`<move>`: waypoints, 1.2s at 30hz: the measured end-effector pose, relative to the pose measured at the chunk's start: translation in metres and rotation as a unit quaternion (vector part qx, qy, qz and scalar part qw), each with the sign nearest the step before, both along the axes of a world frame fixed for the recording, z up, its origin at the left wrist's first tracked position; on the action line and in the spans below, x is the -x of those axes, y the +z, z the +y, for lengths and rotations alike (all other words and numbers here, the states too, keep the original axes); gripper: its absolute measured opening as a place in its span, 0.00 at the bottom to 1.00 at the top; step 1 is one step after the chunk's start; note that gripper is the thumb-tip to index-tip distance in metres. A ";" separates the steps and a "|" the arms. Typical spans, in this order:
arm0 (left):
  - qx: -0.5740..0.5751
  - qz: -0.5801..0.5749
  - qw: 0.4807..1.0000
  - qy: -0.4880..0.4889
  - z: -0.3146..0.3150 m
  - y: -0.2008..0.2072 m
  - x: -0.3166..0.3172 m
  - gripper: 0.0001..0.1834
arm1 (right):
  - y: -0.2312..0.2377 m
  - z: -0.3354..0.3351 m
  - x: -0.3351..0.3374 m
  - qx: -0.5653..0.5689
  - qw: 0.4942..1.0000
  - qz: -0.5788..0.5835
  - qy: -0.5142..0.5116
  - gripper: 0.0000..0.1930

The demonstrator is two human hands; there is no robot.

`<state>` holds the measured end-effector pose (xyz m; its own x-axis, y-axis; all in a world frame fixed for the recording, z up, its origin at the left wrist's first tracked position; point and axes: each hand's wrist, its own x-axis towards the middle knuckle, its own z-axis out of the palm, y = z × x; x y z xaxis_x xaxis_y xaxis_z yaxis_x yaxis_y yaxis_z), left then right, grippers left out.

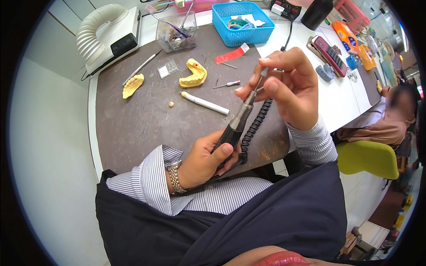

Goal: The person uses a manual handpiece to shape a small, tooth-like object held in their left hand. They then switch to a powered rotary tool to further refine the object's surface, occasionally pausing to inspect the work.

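My left hand [199, 160] is wrapped round the black body of a dental micromotor handpiece [240, 117], its silver nose tilted up to the right. At that nose, the fingers of my right hand [298, 91] are closed on a thin-shanked polishing bur [264, 72] with a grey-blue tip. A black coiled cord [257, 124] runs alongside the handpiece. Left of my hands lie a yellow dental cast [194, 77], a smaller yellow cast piece [133, 86], a white pen-shaped tool [206, 103], a small cream bead-like piece [171, 104] and a metal bur [228, 84].
On the brown mat [133, 128] are a red strip [232, 54] and a clear case [167, 69]. Behind stand a hose unit [113, 44], a clear tool holder [177, 42] and a blue basket [244, 37]. A phone [329, 55] lies right; another person [377, 119] sits beyond.
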<state>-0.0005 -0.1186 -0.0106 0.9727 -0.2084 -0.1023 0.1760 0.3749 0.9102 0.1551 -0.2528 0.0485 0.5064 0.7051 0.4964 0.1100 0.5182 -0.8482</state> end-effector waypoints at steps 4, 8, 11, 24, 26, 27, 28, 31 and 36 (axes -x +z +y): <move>0.055 0.072 0.996 -0.006 0.000 0.002 -0.002 0.29 | -0.005 0.007 -0.005 0.098 0.989 0.098 -0.046 0.09; 0.088 0.148 0.985 0.002 0.002 0.006 -0.007 0.30 | -0.022 0.014 -0.018 0.147 0.974 0.164 -0.051 0.09; 0.098 0.169 0.981 -0.006 0.006 0.006 -0.010 0.29 | -0.030 0.018 -0.023 0.176 0.964 0.193 -0.040 0.08; 0.133 0.201 0.971 0.008 0.008 0.012 -0.012 0.32 | -0.037 0.022 -0.031 0.229 0.940 0.253 -0.007 0.05; 0.143 0.206 0.968 0.004 0.009 0.011 -0.013 0.31 | -0.038 0.022 -0.031 0.234 0.940 0.249 -0.012 0.04; 0.144 0.205 0.968 0.004 0.009 0.011 -0.013 0.31 | -0.039 0.022 -0.031 0.235 0.940 0.249 -0.014 0.05; 0.144 0.204 0.968 0.003 0.009 0.011 -0.013 0.31 | -0.040 0.022 -0.031 0.234 0.939 0.252 -0.011 0.05; 0.151 0.208 0.966 0.004 0.009 0.012 -0.013 0.30 | -0.042 0.023 -0.033 0.231 0.937 0.261 -0.001 0.05; 0.162 0.225 0.961 0.003 0.010 0.014 -0.013 0.27 | -0.044 0.023 -0.033 0.225 0.939 0.258 0.007 0.06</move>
